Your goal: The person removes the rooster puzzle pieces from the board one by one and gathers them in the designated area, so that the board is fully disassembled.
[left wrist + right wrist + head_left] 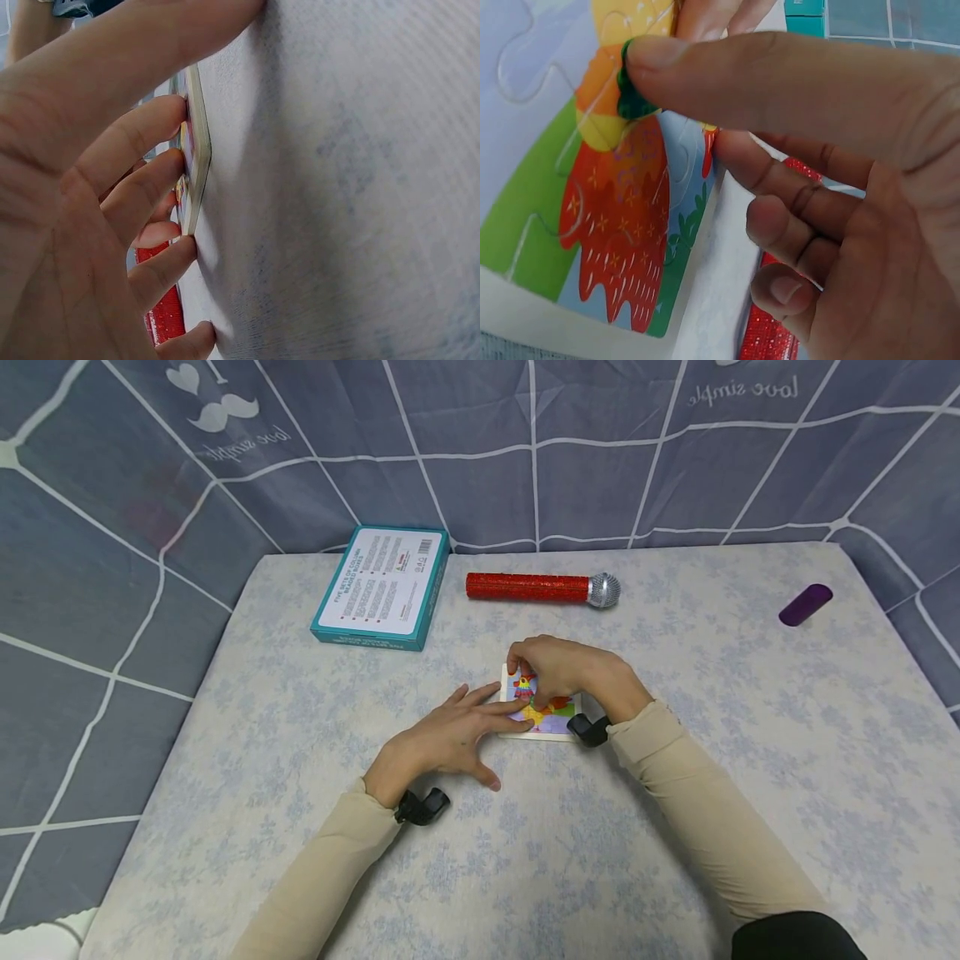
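Observation:
A small jigsaw puzzle (pixel 553 727) with a bright rooster picture and a pale border lies on the table in front of me. My left hand (pixel 457 731) spreads over its left side, fingers extended and touching the board; the left wrist view shows fingertips along the puzzle's edge (pixel 196 161). From the right, my right hand (pixel 566 672) grips the puzzle near its far edge. In the right wrist view the thumb (pixel 656 64) presses a green patch of the picture, and the other fingers (pixel 780 225) curl by the edge. Which piece lies under the thumb is hidden.
Behind the hands lies a red glittery microphone (pixel 528 587) with a silver head. A teal-edged box (pixel 378 583) with printed text sits back left, and a purple cylinder (pixel 806 605) lies far right. Grey checked cloth (pixel 480 493) hangs behind the table (pixel 300 735).

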`<state>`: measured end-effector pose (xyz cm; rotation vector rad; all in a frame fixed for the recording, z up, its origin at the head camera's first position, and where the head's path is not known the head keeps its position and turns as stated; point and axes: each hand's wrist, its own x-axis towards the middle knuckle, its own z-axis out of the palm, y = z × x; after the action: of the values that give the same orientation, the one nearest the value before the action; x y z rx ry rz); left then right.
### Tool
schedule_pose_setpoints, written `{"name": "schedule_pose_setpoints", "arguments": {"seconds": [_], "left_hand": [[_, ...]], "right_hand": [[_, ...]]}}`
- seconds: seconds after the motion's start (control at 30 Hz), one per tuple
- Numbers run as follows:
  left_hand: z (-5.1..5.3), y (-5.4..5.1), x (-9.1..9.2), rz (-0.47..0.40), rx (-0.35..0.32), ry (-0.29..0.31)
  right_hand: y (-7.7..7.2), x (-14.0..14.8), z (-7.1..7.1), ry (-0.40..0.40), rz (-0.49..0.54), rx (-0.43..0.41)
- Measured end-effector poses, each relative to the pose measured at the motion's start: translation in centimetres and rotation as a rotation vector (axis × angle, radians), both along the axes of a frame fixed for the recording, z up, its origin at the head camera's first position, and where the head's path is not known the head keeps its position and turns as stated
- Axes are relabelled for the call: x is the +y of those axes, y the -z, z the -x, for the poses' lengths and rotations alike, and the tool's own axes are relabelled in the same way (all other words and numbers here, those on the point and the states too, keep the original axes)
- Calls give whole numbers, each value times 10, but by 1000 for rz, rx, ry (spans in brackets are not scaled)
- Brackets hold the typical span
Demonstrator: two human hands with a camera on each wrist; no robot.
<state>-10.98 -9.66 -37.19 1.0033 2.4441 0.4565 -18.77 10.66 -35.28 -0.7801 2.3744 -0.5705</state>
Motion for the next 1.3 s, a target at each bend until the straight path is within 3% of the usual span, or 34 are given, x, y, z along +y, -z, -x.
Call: {"name": "schedule_pose_setpoints", "arguments": {"seconds": [0.6,0.93,1.3], "left_hand": [[0,2,-1,5,-1,-1],[0,2,-1,4,-7,-1],[1,1,0,15,9,14]], "right_hand": [[3,1,-2,37,39,-49],[2,1,-2,27,55,-10],[3,10,3,46,139,4]]}}
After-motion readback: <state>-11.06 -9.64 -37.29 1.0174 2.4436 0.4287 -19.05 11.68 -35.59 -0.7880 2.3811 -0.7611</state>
